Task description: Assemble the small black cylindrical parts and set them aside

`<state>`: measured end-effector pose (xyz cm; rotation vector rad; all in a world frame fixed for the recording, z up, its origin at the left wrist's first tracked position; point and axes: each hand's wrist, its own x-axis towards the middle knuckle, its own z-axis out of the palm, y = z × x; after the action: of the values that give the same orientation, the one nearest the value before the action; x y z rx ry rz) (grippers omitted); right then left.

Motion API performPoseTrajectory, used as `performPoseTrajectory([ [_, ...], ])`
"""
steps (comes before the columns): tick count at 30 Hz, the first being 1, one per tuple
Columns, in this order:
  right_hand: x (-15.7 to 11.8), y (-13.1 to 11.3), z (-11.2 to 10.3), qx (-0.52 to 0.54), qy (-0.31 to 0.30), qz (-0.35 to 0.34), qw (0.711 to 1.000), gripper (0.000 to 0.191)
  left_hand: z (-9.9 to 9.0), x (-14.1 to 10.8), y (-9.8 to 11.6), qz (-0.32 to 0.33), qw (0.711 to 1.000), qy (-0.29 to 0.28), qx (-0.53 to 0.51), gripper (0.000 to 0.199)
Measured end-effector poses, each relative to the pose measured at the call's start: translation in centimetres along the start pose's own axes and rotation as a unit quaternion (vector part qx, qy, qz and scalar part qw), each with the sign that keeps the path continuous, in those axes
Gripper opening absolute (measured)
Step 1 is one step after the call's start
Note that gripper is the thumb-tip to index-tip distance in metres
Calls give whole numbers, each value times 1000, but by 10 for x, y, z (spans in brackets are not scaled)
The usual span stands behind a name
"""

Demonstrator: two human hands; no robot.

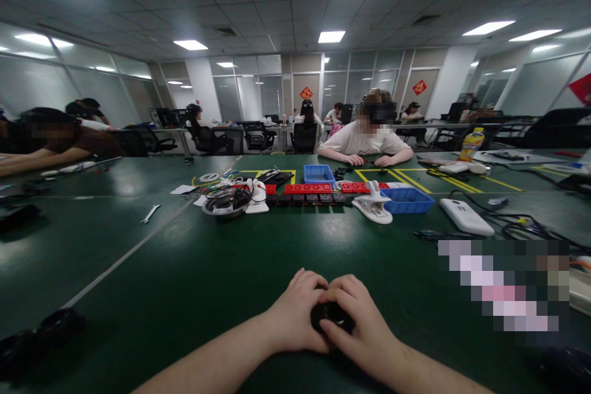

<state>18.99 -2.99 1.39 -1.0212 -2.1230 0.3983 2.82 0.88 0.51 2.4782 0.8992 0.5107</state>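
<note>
A small round black object (pixel 332 316) with a glossy centre rests low in the middle, on the green table (pixel 258 252). Around its left side curl the fingers of my left hand (pixel 300 308). From the right, my right hand (pixel 357 314) grips the same object, its thumb across the near edge and its fingers over the top. The fingertips of both hands meet at the far side. Part of the object is hidden beneath the fingers.
Ahead lie a metal bowl of cables (pixel 226 200), red and black blocks (pixel 309 191), a white clamp (pixel 375 204) and a blue bin (pixel 406 200). A wrench (pixel 150 214) is left; a white device (pixel 466 217) and cables are right. A person sits opposite.
</note>
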Motion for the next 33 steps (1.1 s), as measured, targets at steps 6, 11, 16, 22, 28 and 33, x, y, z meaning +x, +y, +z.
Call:
performPoseTrajectory([
  [6,-1,-7,-7,44,-49,-110,992,26,2,0,-12,64,997,-30,14,40],
  [11,-5,-11,-12,-2,-85,-136,987,29,0,0,-9,57,997,-50,-4,67],
  [16,-7,-2,-4,-21,-2,-85,996,32,0,-1,2,16,1000,-14,9,75],
  [22,-5,3,7,-50,47,5,998,30,9,-4,14,-47,997,51,43,74],
  [28,-1,1,6,-81,5,54,995,20,9,-2,18,-70,995,46,53,47],
  [33,1,1,4,-55,15,29,998,15,6,0,10,-36,998,42,22,47],
])
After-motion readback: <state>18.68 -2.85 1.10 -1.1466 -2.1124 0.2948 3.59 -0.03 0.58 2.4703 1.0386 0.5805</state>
